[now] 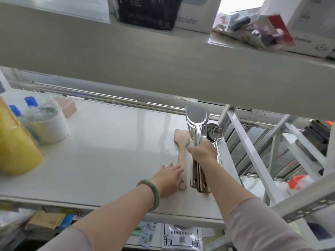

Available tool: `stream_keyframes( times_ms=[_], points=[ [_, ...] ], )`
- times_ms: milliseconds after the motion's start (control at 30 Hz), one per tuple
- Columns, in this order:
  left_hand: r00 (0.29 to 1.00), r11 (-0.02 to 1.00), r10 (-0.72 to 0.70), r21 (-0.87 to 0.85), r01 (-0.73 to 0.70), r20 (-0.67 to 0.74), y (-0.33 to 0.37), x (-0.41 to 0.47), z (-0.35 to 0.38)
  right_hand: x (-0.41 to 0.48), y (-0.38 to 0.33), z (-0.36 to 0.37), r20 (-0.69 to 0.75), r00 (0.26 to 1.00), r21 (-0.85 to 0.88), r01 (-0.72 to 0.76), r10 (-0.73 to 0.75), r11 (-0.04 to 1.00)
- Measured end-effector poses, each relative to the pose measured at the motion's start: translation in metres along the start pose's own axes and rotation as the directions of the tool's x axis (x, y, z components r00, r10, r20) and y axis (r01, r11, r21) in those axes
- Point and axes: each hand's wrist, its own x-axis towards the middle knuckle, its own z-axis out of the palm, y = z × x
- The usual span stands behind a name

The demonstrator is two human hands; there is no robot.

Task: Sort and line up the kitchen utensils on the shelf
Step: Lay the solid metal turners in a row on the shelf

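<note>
Left hand (169,178) flat and unclenched on the shelf (108,151), fingers spread, fingertips touching the lower handle of the wooden spatula (181,156), gripping nothing. Right hand (204,151) clenched around the stems of the stacked steel spatulas (196,124), roughly at mid-length, blades pointing toward the back edge of the shelf, handle ends toward the front edge.

Left to right near the shelf's right end: wooden spatula lying flat, then the steel stack just beside it, then a steel ladle (215,133) partly hidden behind the right hand. All three long axes running front to back, near parallel, handle ends close to the front edge. Further left, well apart, a yellow bottle (16,142) and a wrapped white roll (49,127) at the left end.

Probably mid-alignment: squaring the steel stack against its neighbours. Wooden spatula nearest the left hand, directly at its fingertips; a small nudge along the handle likely enough to straighten it. Ladle closer to the right hand, though grip there already taken.
</note>
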Motion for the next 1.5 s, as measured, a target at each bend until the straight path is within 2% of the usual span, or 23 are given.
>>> stream_keyframes(
  times_ms=[67, 133, 167, 233, 300, 567, 833, 967, 1100, 1233, 1333, 1500],
  points=[
    [0.985, 0.941, -0.089, -0.335, 0.034, -0.149, 0.009, -0.005, -0.009, -0.005, -0.008, -0.002, 0.018, 0.999, 0.108, 0.029, -0.031, 0.994],
    [0.974, 0.731, -0.17, -0.682, 0.023, -0.149, 0.02, -0.011, -0.022, -0.013, -0.021, 0.002, 0.016, 0.997, 0.195, 0.065, -0.069, 0.979],
    [0.982, 0.607, -0.152, -0.795, 0.004, -0.111, 0.023, -0.015, -0.028, -0.018, -0.028, 0.006, 0.014, 0.997, 0.23, 0.077, -0.082, 0.97],
    [0.991, 0.41, -0.121, -0.912, -0.009, -0.064, 0.021, -0.028, -0.036, -0.031, -0.043, 0.019, 0.03, 0.994, 0.306, 0.089, -0.103, 0.948],
    [0.992, 0.352, -0.122, -0.936, 0.003, -0.043, 0.007, -0.047, -0.042, -0.044, -0.059, 0.038, 0.063, 0.99, 0.343, 0.094, -0.123, 0.935],
    [0.96, 0.487, -0.223, -0.873, -0.04, -0.168, -0.101, -0.12, -0.064, -0.1, -0.139, 0.134, 0.192, 0.961, 0.447, 0.095, -0.2, 0.889],
    [0.902, 0.733, -0.375, -0.663, 0.148, -0.213, -0.188, -0.156, -0.081, -0.128, -0.194, 0.199, 0.269, 0.959, 0.434, -0.036, -0.091, 0.9],
    [0.862, 0.692, -0.471, -0.686, 0.227, -0.19, -0.216, -0.158, -0.089, -0.129, -0.208, 0.221, 0.287, 0.957, 0.434, -0.097, -0.035, 0.895],
    [0.842, 0.719, -0.499, -0.641, 0.27, -0.205, -0.233, -0.156, -0.091, -0.126, -0.222, 0.235, 0.275, 0.961, 0.423, -0.131, 0.011, 0.897],
    [0.808, 0.697, -0.553, -0.644, 0.317, -0.201, -0.242, -0.155, -0.095, -0.123, -0.226, 0.244, 0.258, 0.964, 0.339, -0.158, 0.069, 0.927],
    [0.789, 0.758, -0.566, -0.527, 0.385, -0.238, -0.247, -0.156, -0.1, -0.117, -0.227, 0.246, 0.246, 0.965, 0.268, -0.16, 0.093, 0.95],
    [0.785, 0.803, -0.559, -0.407, 0.435, -0.265, -0.254, -0.158, -0.107, -0.113, -0.231, 0.244, 0.209, 0.974, 0.136, -0.114, 0.084, 0.984]
  ],
)
